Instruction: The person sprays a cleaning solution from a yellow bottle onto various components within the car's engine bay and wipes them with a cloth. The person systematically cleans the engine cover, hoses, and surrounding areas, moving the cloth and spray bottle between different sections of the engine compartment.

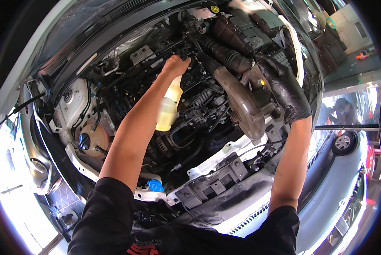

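Open engine bay (190, 144) below you. Your left hand (176, 67), bare, is closed round the upper end of a translucent bottle (168, 111) with yellowish liquid, tilted over the engine; bottle's top hidden by your fist. Your right hand (287, 87), black-gloved, is curled on the right side of a brown plastic duct (243, 100), holding it; thumb not clear. Duct sits right of the bottle, apart from it, near a ribbed black hose (224, 52). Blue cap (155, 185) at the bay's near edge; rounded reservoir (97, 139) left of your left forearm.
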Tool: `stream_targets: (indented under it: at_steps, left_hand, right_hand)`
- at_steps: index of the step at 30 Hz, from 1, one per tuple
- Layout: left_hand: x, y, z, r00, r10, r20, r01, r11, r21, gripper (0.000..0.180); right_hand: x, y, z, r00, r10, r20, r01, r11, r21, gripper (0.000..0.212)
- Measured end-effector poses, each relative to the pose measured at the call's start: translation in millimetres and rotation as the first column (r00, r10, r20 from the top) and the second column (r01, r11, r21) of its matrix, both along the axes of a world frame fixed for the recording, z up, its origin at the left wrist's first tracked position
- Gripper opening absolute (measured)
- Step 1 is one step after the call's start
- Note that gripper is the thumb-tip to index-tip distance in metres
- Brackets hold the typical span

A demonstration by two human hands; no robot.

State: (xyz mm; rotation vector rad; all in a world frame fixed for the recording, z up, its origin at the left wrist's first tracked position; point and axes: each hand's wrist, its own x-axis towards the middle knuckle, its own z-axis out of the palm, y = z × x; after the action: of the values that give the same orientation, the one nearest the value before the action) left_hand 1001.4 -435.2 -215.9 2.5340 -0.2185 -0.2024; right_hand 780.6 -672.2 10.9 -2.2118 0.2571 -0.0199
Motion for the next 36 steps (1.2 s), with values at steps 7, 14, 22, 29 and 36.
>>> stream_targets:
  at_steps: [7, 14, 22, 29, 36]
  left_hand:
    - [7, 39, 13, 0.927, 0.150, -0.345, -0.199, 0.974, -0.110, 0.065]
    - [6, 60, 11, 0.886, 0.300, -0.353, -0.363, 0.923, -0.126, 0.057]
    - [2, 40, 7, 0.989, 0.126, -0.072, -0.145, 0.854, -0.500, 0.041]
    - [2, 13, 40, 1.000, 0.015, 0.024, 0.001, 0.836, -0.548, 0.044]
    - [11, -7, 37, 0.999, 0.007, -0.032, -0.022, 0.858, -0.512, 0.052]
  right_hand:
    - [19, 36, 1, 0.999, -0.039, 0.023, 0.036, 0.993, 0.116, 0.036]
    - [26, 42, -8, 0.998, 0.057, 0.001, -0.057, 0.998, -0.001, 0.039]
    - [35, 28, -33, 0.941, -0.065, 0.332, 0.118, 0.982, -0.144, 0.040]
    - [36, 15, -37, 0.924, -0.249, 0.290, 0.271, 0.962, -0.040, 0.041]
    - [50, 22, -43, 0.941, -0.209, 0.265, 0.244, 0.964, -0.105, 0.039]
